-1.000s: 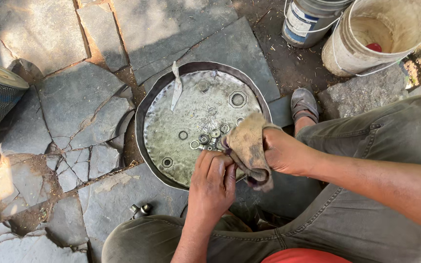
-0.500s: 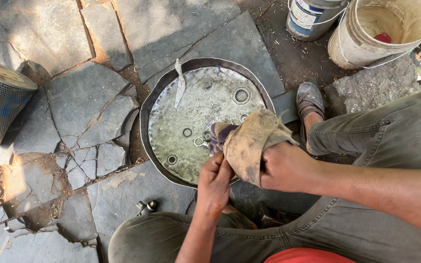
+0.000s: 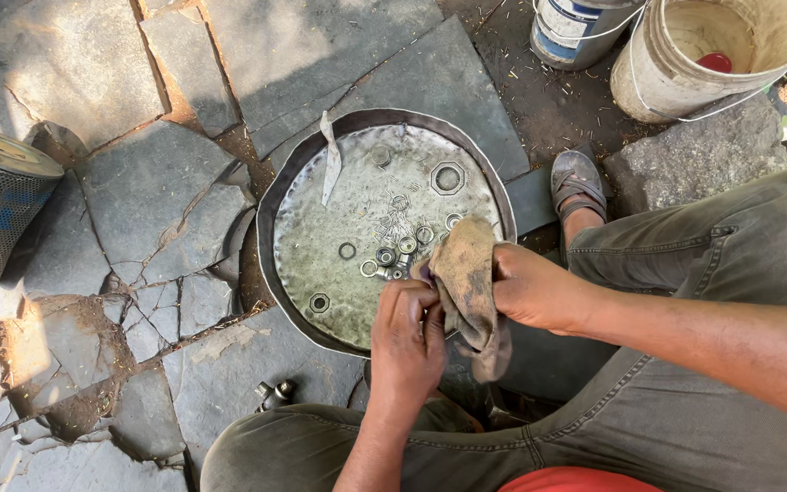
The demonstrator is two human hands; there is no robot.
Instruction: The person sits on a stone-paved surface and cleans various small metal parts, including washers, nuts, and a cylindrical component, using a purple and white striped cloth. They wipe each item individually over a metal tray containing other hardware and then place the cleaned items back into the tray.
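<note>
From the head view, the right hand (image 3: 539,292) gripped a dirty rag (image 3: 466,282) hanging lengthwise over the near rim of the round metal pan (image 3: 270,219), while the left hand (image 3: 407,342), just beside it, pinched the rag's edge, loose nuts (image 3: 393,255) lying just beyond.

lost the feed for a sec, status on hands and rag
Right hand grips rag. Left hand closed against the rag's edge, whatever it pinches is hidden. Both over pan of nuts. Nothing in the way.
</note>
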